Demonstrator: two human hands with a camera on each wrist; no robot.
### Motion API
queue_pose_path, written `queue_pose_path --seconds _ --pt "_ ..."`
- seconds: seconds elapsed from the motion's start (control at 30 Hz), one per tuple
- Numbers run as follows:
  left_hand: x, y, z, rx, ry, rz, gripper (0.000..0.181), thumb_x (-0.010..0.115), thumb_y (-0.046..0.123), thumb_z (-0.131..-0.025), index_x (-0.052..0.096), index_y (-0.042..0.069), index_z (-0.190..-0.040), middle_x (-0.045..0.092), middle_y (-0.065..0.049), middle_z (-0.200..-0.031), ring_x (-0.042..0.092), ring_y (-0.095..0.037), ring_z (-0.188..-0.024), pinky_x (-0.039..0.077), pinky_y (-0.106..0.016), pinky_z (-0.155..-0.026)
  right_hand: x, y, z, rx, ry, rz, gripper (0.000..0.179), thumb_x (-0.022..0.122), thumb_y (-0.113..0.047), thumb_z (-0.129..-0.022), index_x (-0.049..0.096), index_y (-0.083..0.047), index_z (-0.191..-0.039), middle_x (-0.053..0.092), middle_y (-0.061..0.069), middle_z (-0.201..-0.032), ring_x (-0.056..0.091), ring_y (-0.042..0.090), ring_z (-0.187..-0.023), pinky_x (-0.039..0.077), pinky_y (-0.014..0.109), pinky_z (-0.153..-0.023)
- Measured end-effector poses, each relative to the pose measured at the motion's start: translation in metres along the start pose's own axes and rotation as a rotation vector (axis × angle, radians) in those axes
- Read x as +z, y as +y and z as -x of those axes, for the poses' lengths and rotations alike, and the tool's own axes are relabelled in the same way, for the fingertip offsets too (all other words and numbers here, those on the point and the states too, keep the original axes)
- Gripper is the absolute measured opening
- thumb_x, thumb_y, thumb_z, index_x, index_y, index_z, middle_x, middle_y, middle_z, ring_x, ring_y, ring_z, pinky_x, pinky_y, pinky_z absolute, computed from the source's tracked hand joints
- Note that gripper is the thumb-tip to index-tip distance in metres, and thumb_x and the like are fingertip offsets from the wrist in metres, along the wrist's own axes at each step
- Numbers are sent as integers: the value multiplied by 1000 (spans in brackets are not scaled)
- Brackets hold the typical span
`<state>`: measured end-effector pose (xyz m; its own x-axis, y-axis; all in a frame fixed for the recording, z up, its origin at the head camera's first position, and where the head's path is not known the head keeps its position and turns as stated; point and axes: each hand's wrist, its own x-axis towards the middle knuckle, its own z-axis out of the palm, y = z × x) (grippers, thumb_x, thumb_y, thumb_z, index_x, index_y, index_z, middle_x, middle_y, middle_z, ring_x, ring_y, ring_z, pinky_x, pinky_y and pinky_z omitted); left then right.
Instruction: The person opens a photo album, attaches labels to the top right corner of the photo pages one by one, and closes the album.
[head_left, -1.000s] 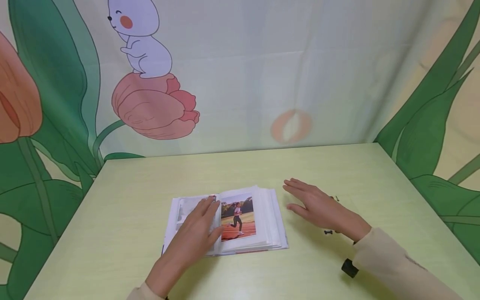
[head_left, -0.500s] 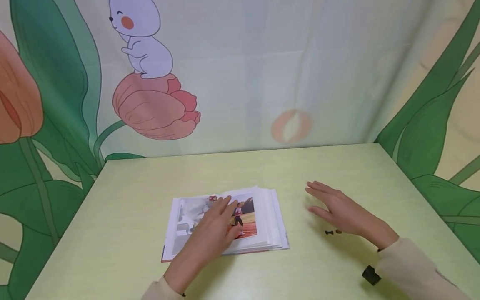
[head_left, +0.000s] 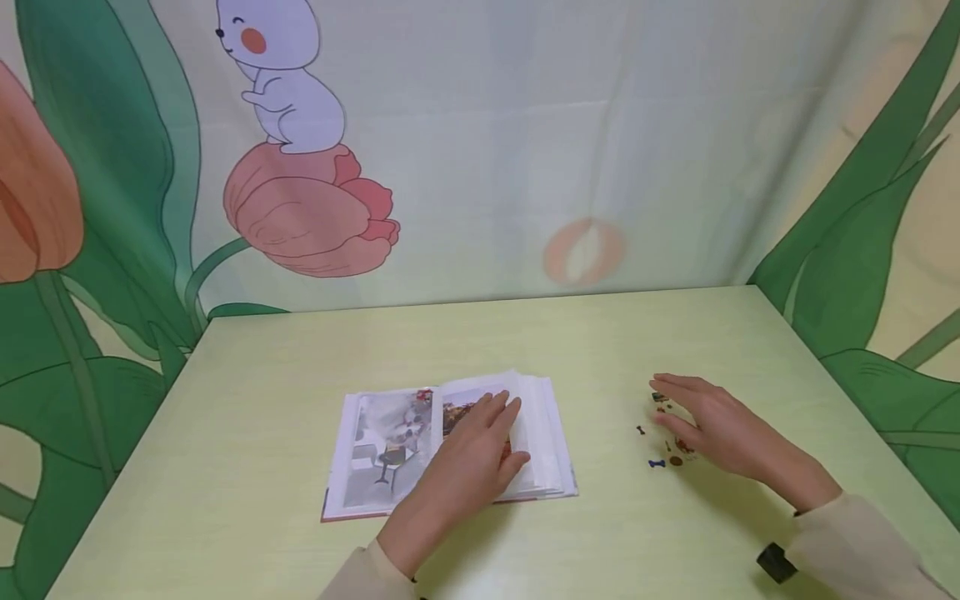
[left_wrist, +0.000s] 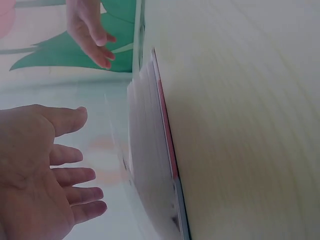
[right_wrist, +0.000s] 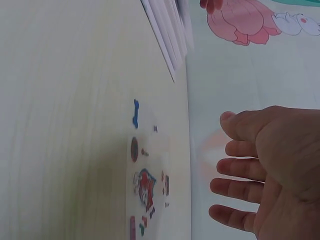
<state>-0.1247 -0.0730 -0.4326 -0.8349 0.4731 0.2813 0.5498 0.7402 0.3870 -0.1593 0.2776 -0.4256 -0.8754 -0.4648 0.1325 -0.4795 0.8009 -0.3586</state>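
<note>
A photo album (head_left: 545, 442) lies spread on the table, a grey-and-white photo (head_left: 390, 446) on its left page. Over the right page hovers my left hand (head_left: 468, 462), fingers extended, hiding most of the photo there. The left wrist view has the palm of that hand (left_wrist: 35, 175) above the album's page edges (left_wrist: 150, 130), holding nothing. My right hand (head_left: 731, 433) is held with loosely straight fingers above a clear sticker sheet (right_wrist: 160, 145), partly covering it. Small printed stickers show on it, among them a blue bone (right_wrist: 135, 114) and a red figure (right_wrist: 145, 189).
The pale green-yellow table (head_left: 247, 417) runs back to a printed curtain (head_left: 480, 167) with tulips, leaves and a white animal. A small black object (head_left: 776, 562) sits at my right sleeve (head_left: 855, 533).
My left hand has slid right from the album's left page to over its right page, uncovering the left photo. My right hand has moved right, and more stickers now show.
</note>
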Motion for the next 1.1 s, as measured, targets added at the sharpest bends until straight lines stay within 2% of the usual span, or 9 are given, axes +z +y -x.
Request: queue_pose_path --seconds 0.23,0.37,0.6,0.73,0.9,1.0,1.1 --pt "9 17 -12 -13 -70 -17 62 71 25 -99 49 -3 -150 47 -23 -154 41 -43 -144 38 -52 -116 0 10 10 38 6 24 46 67 -16 -102 58 6 -141 56 26 -143 52 45 -130 45 61 -104" --pt "12 27 -20 -15 -96 -39 62 68 28 -101 47 -1 -152 46 -21 -156 40 -40 -146 37 -49 -117 4 15 14 23 27 45 42 69 -13 -100 62 6 -136 59 27 -137 54 46 -128 46 61 -103" --pt "30 46 -35 26 -153 -181 61 67 32 -101 50 1 -151 49 -18 -154 45 -36 -144 41 -41 -116 12 22 17 -15 54 88 37 74 -3 -94 68 6 -129 63 26 -127 59 43 -119 52 58 -96" --pt "42 58 -43 56 -150 -230 59 68 34 -100 54 2 -148 53 -16 -151 50 -34 -141 42 -37 -114 15 24 17 -30 59 120 39 78 1 -88 69 8 -126 66 22 -117 62 40 -110 55 54 -91" --pt "57 74 -53 90 -115 -312 53 70 35 -98 62 4 -140 62 -13 -142 58 -31 -132 46 -32 -109 18 24 15 -13 40 155 36 81 2 -86 72 8 -121 68 16 -109 62 34 -103 56 50 -87" --pt "66 82 -58 78 -109 -367 51 69 36 -98 64 6 -138 64 -10 -140 61 -28 -129 48 -29 -107 19 23 15 -7 38 160 35 82 2 -85 73 7 -118 68 15 -107 62 33 -102 56 49 -86" --pt "72 89 -62 51 -131 -390 51 68 37 -98 64 8 -139 63 -8 -142 59 -26 -131 47 -28 -107 20 24 14 -20 37 158 33 82 1 -85 74 7 -116 67 13 -105 62 33 -101 56 49 -86"
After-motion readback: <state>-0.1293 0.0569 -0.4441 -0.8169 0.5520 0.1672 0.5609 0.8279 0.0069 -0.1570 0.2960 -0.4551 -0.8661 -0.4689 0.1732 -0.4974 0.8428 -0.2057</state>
